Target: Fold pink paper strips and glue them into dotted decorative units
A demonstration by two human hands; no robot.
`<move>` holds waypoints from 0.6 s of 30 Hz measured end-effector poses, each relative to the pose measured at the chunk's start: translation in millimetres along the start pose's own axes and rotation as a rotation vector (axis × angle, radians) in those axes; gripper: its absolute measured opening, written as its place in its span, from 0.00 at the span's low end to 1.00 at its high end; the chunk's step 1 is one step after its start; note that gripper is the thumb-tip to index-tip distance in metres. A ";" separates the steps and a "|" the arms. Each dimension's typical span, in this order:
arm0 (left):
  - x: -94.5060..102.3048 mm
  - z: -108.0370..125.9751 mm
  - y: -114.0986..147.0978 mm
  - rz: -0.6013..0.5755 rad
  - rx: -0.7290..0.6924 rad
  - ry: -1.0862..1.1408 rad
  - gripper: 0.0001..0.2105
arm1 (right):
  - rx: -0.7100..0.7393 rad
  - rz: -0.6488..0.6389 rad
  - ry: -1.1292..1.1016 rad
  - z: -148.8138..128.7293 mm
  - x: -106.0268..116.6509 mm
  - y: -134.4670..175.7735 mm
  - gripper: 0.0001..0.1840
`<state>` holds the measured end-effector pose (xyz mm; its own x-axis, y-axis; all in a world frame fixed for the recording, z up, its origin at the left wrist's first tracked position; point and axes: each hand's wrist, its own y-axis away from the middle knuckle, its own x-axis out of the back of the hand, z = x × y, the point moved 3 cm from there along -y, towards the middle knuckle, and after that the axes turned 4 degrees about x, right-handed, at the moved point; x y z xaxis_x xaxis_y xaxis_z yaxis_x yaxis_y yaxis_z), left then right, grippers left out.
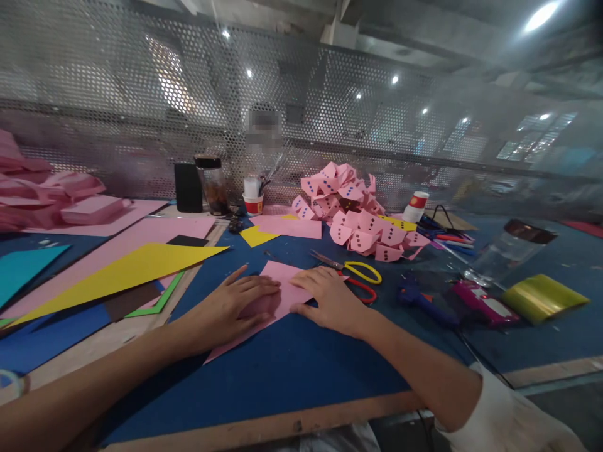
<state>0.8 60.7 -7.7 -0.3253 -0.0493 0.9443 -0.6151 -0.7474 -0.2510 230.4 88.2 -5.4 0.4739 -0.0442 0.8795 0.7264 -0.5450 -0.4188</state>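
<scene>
A pink sheet of paper (277,276) lies slantwise on the blue tabletop in front of me. My left hand (230,307) rests palm down on its left part, fingers stretched out and thumb apart. On its right part lies my right hand (330,298), also palm down with the fingers extended. Just beyond and beside the right hand are scissors (360,276) with one yellow and one red handle loop, their blades partly spread. Further back, folded pink paper pieces (342,188) with dark and blue dots are heaped up.
Coloured sheets, among them a large yellow one (127,270), cover the left side. A blue glue gun (426,301), a magenta tool (485,303), a yellow tape roll (544,298) and a clear jar (511,251) are at right. A perforated metal screen (301,132) stands behind.
</scene>
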 end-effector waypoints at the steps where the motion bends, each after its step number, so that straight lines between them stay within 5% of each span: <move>1: 0.3 0.1 0.0 0.005 0.000 0.010 0.22 | 0.002 -0.002 0.001 0.1 0.1 -0.1 0.28; 10: 6.0 4.5 0.6 0.018 0.009 -0.024 0.32 | -0.011 0.027 0.056 5.2 -5.4 -4.3 0.25; 18: 1.8 -2.0 2.1 0.081 0.020 -0.068 0.25 | 0.007 0.052 0.045 4.5 -2.6 -3.9 0.24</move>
<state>-2.5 60.4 -7.0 -0.3232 -0.1546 0.9336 -0.5741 -0.7522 -0.3233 228.6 94.2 -7.0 0.4878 -0.1101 0.8660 0.7052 -0.5351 -0.4652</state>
